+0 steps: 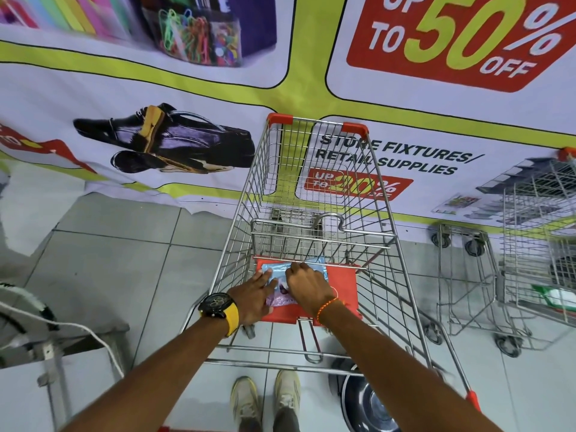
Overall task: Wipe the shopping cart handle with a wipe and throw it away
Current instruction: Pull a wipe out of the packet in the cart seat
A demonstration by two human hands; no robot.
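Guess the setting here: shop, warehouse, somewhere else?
Most likely a retail store, near where carts are parked. A wire shopping cart stands in front of the person, a second cart to the right, and a wall banner advertises up to 50% off and store fixtures. Both hands rest on a wipes pack.

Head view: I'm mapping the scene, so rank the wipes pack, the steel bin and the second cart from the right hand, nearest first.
From the right hand:
1. Wipes pack, under the hand on the red seat flap.
2. Steel bin, on the floor, lower right.
3. Second cart, far right by the banner.
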